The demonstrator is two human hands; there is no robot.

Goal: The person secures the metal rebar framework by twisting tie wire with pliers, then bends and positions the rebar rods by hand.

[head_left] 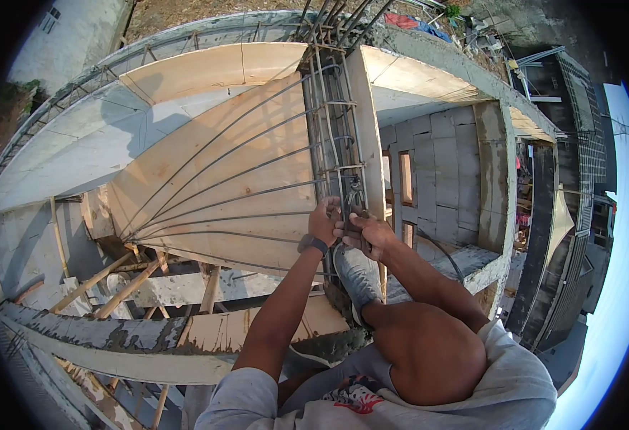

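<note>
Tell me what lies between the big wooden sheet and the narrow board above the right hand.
A cage of steel bars lies there, in the head view.

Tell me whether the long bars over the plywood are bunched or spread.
Spread: the bars fan apart across the plywood toward the rebar cage, converging only near the plywood's lower-left corner.

Left hand (323, 221) and right hand (369, 233) meet at the rebar cage (340, 103).

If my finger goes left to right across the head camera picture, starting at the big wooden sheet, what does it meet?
Wooden sheet → left hand → right hand → grey block wall → blue sky.
</note>
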